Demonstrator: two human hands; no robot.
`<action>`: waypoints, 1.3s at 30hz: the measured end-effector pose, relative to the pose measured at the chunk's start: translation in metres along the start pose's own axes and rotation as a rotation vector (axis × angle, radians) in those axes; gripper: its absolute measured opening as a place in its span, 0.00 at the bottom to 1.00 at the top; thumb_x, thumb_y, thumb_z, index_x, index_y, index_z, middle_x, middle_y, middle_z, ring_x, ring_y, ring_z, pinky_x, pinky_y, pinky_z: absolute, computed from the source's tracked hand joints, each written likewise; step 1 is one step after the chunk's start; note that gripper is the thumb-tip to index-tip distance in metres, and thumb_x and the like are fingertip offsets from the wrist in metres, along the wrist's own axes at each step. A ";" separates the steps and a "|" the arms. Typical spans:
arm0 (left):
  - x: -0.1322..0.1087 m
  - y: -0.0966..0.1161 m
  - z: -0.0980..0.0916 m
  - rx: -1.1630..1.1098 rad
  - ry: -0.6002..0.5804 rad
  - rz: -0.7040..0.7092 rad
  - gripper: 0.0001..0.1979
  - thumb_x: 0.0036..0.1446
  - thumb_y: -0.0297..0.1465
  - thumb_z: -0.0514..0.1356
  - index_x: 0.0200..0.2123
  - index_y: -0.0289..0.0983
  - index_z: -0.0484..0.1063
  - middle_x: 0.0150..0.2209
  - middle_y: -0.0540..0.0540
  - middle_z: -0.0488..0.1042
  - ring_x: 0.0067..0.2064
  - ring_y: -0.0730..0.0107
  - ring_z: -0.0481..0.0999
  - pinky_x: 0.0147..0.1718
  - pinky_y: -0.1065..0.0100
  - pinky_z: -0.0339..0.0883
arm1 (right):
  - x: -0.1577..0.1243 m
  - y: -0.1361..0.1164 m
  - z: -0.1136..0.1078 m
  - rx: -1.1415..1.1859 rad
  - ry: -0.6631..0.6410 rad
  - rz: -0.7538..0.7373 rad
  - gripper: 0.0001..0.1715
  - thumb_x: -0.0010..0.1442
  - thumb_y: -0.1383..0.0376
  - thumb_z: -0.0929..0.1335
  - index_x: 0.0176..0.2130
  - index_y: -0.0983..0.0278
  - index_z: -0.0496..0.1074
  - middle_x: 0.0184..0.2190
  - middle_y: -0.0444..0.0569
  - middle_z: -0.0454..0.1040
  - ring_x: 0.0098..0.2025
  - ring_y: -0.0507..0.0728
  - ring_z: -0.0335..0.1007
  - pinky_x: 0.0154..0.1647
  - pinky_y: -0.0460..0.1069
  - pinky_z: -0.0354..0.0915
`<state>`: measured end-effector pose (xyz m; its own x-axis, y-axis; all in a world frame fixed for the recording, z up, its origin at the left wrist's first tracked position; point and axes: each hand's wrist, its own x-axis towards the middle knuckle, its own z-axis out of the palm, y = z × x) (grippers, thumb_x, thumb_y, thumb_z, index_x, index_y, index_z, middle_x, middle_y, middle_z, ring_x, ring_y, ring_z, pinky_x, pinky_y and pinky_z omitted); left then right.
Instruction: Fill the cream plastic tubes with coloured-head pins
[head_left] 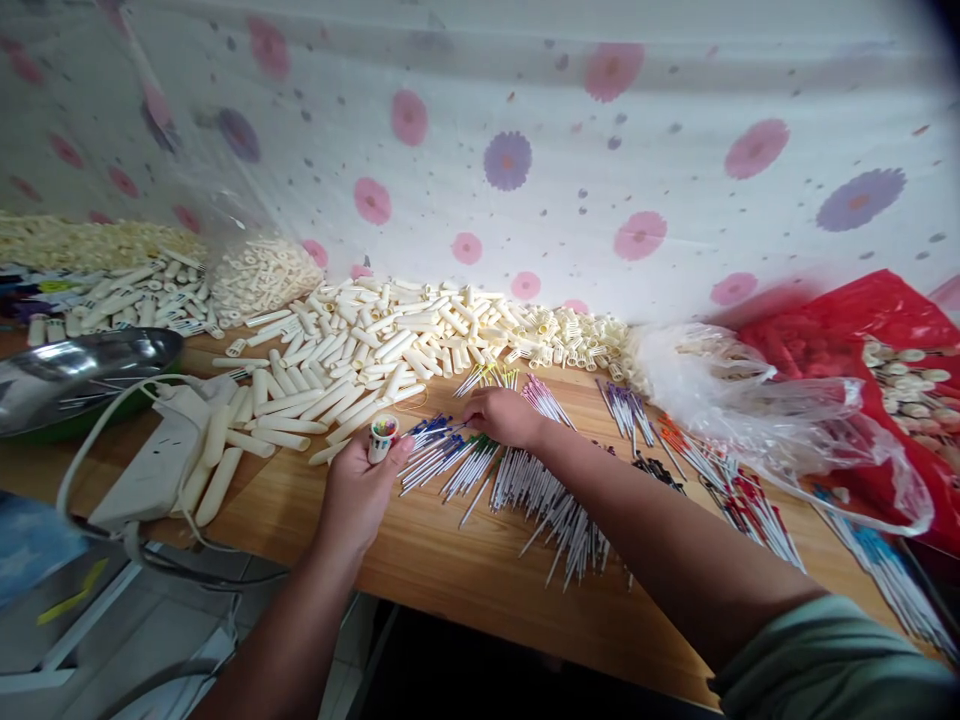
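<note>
My left hand (352, 492) is closed around a short cream pen barrel (382, 436), held upright with its open end facing me; small coloured tips show inside. My right hand (501, 414) reaches over the refill piles with its fingers pinched on what looks like a blue-tipped pen refill (459, 427). Under and beside it lie white refills with blue ends (429, 462) and green ends (474, 466). Yellow-ended refills (489, 377) and pink-ended ones (547, 400) are just beyond. A large pile of plain white refills (562, 510) spreads partly beneath my right forearm.
Cream pen tubes (382, 340) are heaped along the back. A power strip (161, 450) with looping cables and a metal bowl (90, 365) stand left. At right are red-ended refills (757, 510), a clear plastic bag (735, 400) and a red bag (885, 310). A flowered sheet (555, 220) hangs behind.
</note>
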<state>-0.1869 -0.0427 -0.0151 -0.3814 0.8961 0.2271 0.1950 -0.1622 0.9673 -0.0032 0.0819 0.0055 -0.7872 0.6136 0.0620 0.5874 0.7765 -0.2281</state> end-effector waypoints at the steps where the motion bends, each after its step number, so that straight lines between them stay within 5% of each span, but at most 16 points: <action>1: 0.001 0.002 0.002 0.017 0.006 0.000 0.11 0.50 0.38 0.62 0.27 0.36 0.68 0.25 0.53 0.68 0.28 0.72 0.66 0.30 0.71 0.62 | 0.000 0.000 0.000 0.000 0.003 -0.001 0.11 0.58 0.70 0.65 0.37 0.64 0.77 0.38 0.51 0.76 0.42 0.55 0.70 0.40 0.45 0.60; 15: 0.005 0.008 0.003 0.222 -0.018 0.072 0.11 0.52 0.39 0.60 0.27 0.36 0.68 0.24 0.54 0.68 0.27 0.72 0.67 0.29 0.73 0.62 | 0.005 0.008 0.012 0.186 0.021 -0.049 0.07 0.50 0.76 0.69 0.29 0.65 0.76 0.31 0.46 0.78 0.34 0.52 0.71 0.34 0.43 0.60; 22: 0.016 0.029 0.004 0.503 -0.099 0.304 0.08 0.49 0.27 0.57 0.32 0.37 0.75 0.31 0.49 0.77 0.34 0.67 0.74 0.35 0.70 0.64 | -0.015 0.002 -0.008 0.362 0.141 -0.049 0.08 0.49 0.78 0.68 0.28 0.67 0.73 0.26 0.44 0.75 0.27 0.48 0.67 0.30 0.42 0.60; 27: 0.015 0.040 0.035 0.527 -0.418 0.311 0.09 0.47 0.25 0.58 0.31 0.38 0.77 0.30 0.48 0.79 0.33 0.66 0.75 0.32 0.70 0.64 | -0.065 -0.003 -0.039 0.462 0.285 -0.036 0.07 0.52 0.75 0.65 0.29 0.66 0.71 0.27 0.44 0.72 0.28 0.48 0.66 0.30 0.43 0.62; 30: 0.004 0.046 0.061 0.334 -0.463 0.207 0.05 0.49 0.30 0.59 0.26 0.36 0.74 0.24 0.50 0.74 0.27 0.70 0.71 0.27 0.72 0.62 | -0.100 -0.004 -0.047 0.619 0.412 0.031 0.03 0.54 0.71 0.66 0.29 0.66 0.70 0.25 0.44 0.71 0.27 0.48 0.65 0.28 0.44 0.62; 34: -0.002 0.059 0.086 0.203 -0.477 0.183 0.08 0.50 0.35 0.61 0.27 0.35 0.73 0.25 0.51 0.73 0.29 0.71 0.70 0.29 0.72 0.63 | -0.134 0.001 -0.041 0.798 0.537 0.123 0.03 0.54 0.67 0.68 0.29 0.65 0.69 0.24 0.44 0.70 0.26 0.49 0.64 0.27 0.45 0.61; 39: 0.011 0.062 0.106 0.455 -0.736 0.144 0.08 0.48 0.34 0.62 0.31 0.37 0.76 0.29 0.49 0.76 0.31 0.67 0.72 0.31 0.68 0.62 | -0.153 0.014 -0.028 0.948 0.623 0.182 0.06 0.53 0.65 0.69 0.28 0.65 0.69 0.25 0.44 0.71 0.26 0.49 0.63 0.28 0.45 0.61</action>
<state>-0.0831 0.0005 0.0350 0.3239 0.9441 0.0607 0.5978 -0.2540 0.7604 0.1309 0.0025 0.0197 -0.3199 0.8753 0.3628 0.0969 0.4111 -0.9064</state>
